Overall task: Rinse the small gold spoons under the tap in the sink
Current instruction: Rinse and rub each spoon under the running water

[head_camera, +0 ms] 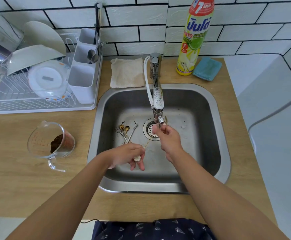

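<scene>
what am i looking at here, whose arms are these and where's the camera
There is one picture, taken by a camera worn on a person's head, looking down at their own two bare arms over a steel sink. The left hand pinches a thin gold spoon with a white flower end. The right hand holds another thin gold piece up by the tap. More small spoons lie on the sink floor beside the drain. On the counter stand a dish rack, a measuring jug, a cloth and a soap bottle.
</scene>
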Demonstrator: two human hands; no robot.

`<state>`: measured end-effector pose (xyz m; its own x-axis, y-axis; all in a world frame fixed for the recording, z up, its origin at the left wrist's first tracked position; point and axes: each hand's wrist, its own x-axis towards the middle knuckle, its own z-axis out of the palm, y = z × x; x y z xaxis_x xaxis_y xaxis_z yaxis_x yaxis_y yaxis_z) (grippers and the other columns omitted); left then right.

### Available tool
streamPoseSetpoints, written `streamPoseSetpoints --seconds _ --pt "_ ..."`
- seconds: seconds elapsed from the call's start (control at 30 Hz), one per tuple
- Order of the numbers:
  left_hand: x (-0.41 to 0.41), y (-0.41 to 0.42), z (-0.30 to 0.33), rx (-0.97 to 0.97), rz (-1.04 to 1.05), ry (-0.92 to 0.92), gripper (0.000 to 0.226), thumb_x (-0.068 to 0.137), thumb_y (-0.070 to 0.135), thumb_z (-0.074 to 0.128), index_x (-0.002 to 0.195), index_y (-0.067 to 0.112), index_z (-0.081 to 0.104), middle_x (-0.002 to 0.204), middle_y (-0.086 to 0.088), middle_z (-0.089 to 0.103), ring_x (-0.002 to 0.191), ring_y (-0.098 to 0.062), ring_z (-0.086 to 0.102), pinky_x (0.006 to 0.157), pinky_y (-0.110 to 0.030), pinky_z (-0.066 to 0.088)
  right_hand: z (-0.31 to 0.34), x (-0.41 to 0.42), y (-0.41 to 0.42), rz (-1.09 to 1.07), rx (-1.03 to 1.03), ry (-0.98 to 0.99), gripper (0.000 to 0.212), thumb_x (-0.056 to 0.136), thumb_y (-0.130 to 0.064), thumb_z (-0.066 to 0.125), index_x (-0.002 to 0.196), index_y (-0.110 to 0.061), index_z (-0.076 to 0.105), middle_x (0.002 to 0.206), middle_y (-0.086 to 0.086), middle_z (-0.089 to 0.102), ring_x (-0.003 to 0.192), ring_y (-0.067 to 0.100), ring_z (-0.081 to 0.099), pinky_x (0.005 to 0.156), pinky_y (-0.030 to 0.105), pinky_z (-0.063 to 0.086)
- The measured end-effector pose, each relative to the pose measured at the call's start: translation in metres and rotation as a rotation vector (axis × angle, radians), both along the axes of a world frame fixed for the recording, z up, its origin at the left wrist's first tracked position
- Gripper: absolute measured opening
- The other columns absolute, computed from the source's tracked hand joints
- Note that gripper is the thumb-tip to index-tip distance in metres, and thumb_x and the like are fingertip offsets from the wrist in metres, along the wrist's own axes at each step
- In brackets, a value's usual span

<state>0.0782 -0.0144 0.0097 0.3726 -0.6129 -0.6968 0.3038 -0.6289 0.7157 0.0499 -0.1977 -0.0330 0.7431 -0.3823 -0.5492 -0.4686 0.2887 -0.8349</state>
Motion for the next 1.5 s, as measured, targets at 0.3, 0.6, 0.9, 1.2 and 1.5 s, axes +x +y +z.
streamPoseSetpoints --seconds 0.3,0.6,0.9,1.2,1.5 --pt "0.004 0.019 -0.003 0.053 -0.041 -0.074 0.034 0.109 0.034 0.039 0.092 0.01 0.057 0.084 -0.015 0.076 0.043 -0.009 0.037 0.046 -0.021 0.034 -0.002 -0.001 0.001 0.178 -0.087 -0.053 0.007 0.092 -0.022 0.073 0.086 -0.022 0.074 0.075 -0.012 0.072 0.053 -0.006 0.053 0.055 0.016 0.038" --pt "0.003 0.011 0.0 0.046 -0.031 -0.079 0.034 0.11 0.034 0.037 0.092 0.011 0.054 0.064 -0.007 0.064 0.043 -0.01 0.035 0.043 -0.019 0.031 0.002 -0.002 -0.004 0.17 0.031 -0.07 0.009 0.101 -0.017 0.063 0.102 -0.021 0.071 0.099 0.002 0.08 0.043 -0.004 0.051 0.044 0.01 0.035" --pt "-0.002 0.01 -0.003 0.0 0.167 0.068 0.047 0.108 0.047 0.031 0.076 0.016 0.043 0.056 -0.003 0.044 0.052 -0.016 0.029 0.065 -0.032 0.033 0.002 -0.001 -0.01 0.128 0.229 -0.081 0.019 0.094 -0.031 0.072 0.088 -0.015 0.066 0.064 -0.009 0.069 0.04 0.003 0.024 0.037 0.018 0.02" --pt "0.006 -0.019 -0.013 -0.082 0.291 -0.055 0.034 0.108 0.037 0.041 0.084 0.014 0.049 0.059 0.005 0.035 0.053 -0.009 0.029 0.051 -0.022 0.026 -0.002 -0.011 -0.019 0.171 0.33 -0.092 0.026 0.095 -0.023 0.072 0.115 -0.007 0.071 0.086 -0.002 0.075 0.041 0.004 0.023 0.036 0.017 0.022" --pt "0.017 -0.078 -0.02 -0.29 0.647 0.064 0.016 0.108 0.021 0.047 0.106 0.011 0.059 0.08 0.001 0.064 0.055 -0.008 0.057 0.068 -0.025 0.058 0.004 -0.005 -0.038 -0.069 0.281 -0.143 0.01 0.102 -0.02 0.063 0.1 -0.013 0.07 0.085 -0.004 0.078 0.039 0.004 0.025 0.036 0.019 0.022"
